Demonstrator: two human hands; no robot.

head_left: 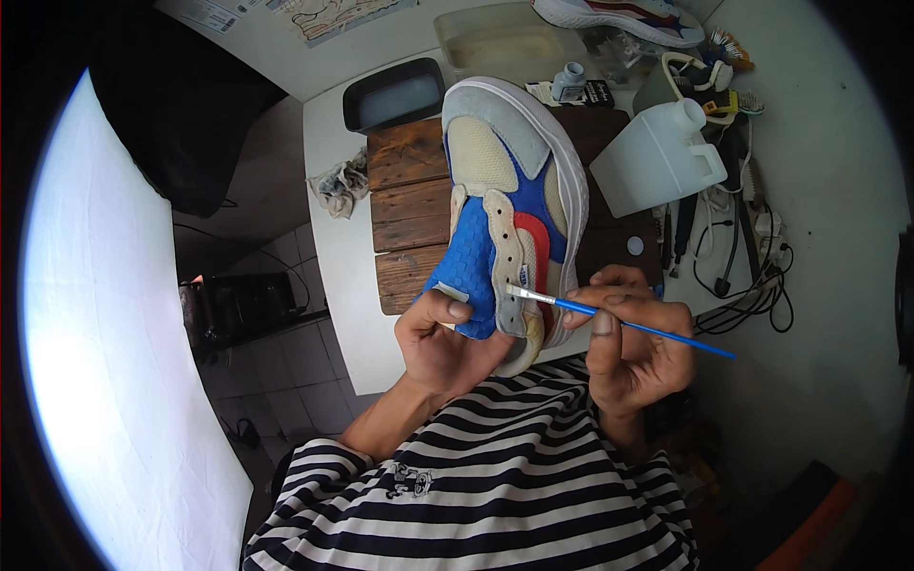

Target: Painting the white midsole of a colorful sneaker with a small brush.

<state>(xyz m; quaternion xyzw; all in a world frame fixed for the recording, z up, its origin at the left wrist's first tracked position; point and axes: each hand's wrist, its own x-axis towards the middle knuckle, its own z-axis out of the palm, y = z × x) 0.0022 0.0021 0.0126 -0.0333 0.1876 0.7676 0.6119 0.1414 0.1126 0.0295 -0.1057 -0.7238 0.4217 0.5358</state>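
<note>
A sneaker in blue, cream, grey and red is held up above a dark wooden board, toe pointing away from me. Its laces are out, so the eyelet strip shows bare holes. My left hand grips the shoe at the tongue and collar, thumb on the blue tongue, the other fingers partly hidden. Between the fingers of my right hand is a thin blue paintbrush. The brush tip touches the eyelet strip near its lower end, which looks greyer than the cream part above it.
Beyond the board stand a black tray of liquid, a clear plastic tub and a small bottle. A white jug is at right, beside brushes and tangled cables. A crumpled rag lies left. Another shoe sits at the back.
</note>
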